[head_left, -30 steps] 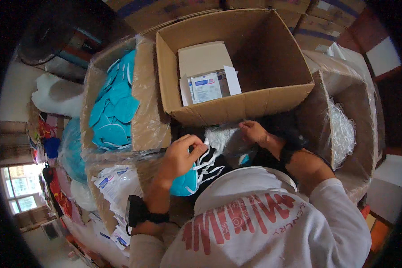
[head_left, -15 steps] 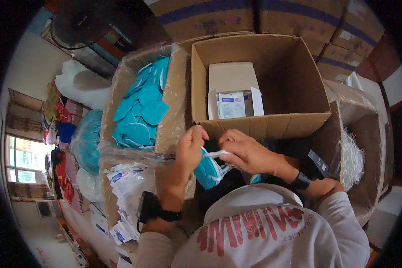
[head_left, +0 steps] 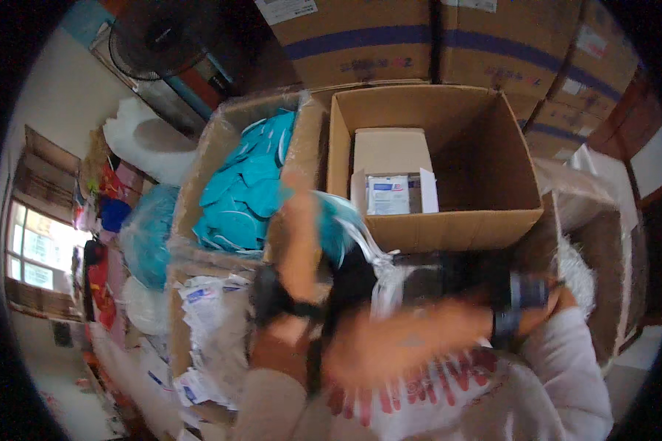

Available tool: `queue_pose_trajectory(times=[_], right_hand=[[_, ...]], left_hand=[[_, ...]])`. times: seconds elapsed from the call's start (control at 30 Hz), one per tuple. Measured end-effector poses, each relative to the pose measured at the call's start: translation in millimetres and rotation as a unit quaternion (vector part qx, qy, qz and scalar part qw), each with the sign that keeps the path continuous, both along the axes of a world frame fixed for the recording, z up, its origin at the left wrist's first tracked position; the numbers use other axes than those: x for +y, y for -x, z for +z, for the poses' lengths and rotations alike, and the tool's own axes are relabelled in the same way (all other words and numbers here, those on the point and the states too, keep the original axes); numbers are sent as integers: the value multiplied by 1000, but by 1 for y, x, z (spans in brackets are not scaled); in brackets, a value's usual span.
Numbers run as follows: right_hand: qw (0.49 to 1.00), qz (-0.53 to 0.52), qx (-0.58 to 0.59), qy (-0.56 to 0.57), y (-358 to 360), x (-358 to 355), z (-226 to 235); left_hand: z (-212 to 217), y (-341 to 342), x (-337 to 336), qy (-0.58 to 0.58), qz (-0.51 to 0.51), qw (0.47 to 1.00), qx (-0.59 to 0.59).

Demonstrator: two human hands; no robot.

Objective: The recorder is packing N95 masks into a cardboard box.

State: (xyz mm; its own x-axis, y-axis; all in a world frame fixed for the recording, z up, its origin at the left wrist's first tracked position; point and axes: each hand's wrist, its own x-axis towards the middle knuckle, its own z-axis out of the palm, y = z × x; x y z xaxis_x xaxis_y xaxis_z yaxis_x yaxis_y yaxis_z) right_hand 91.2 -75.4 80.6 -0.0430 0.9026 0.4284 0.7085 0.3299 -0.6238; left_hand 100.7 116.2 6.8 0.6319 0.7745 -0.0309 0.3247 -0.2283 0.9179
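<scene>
My left hand (head_left: 299, 213), smeared by motion, is raised in front of the boxes and closed on a teal cup-shaped face mask (head_left: 336, 234). White elastic straps (head_left: 360, 242) trail from the mask down and to the right, toward a white bundle of straps (head_left: 390, 283). My right hand (head_left: 353, 353) is low, close to my chest, and strongly blurred. Its fingers cannot be made out, nor whether anything is in them. Many similar teal masks (head_left: 244, 180) lie piled in a plastic-lined carton (head_left: 312, 136) at the left.
Ahead stands a large open carton (head_left: 449, 229) containing a smaller box (head_left: 391, 147) with white packets (head_left: 388, 197). Flat white packets (head_left: 210, 316) fill a box at the lower left. White strands (head_left: 577, 275) lie in a lined carton at the right. Stacked cartons (head_left: 360, 44) line the back.
My right hand has swung down and toward my chest, away from the mask. My left hand and the mask have moved up and slightly left. The view has shifted a little.
</scene>
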Motion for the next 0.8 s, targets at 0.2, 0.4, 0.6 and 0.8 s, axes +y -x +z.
queue_pose_trajectory(times=[0.2,0.4,0.6,0.8], right_hand=[[951,-188,239,-49,-46,7,-11],[874,-131,467,25,-66,32,-46],[911,-138,383,68,-21,18,-66],[962,-205,99,-152,-29,20,-45]], left_hand=[[24,19,25,150,121,968,-161],[35,7,-28,322,45,921,-216],[-2,7,1,85,108,973,-186],[-41,14,-4,66,70,995,-3]])
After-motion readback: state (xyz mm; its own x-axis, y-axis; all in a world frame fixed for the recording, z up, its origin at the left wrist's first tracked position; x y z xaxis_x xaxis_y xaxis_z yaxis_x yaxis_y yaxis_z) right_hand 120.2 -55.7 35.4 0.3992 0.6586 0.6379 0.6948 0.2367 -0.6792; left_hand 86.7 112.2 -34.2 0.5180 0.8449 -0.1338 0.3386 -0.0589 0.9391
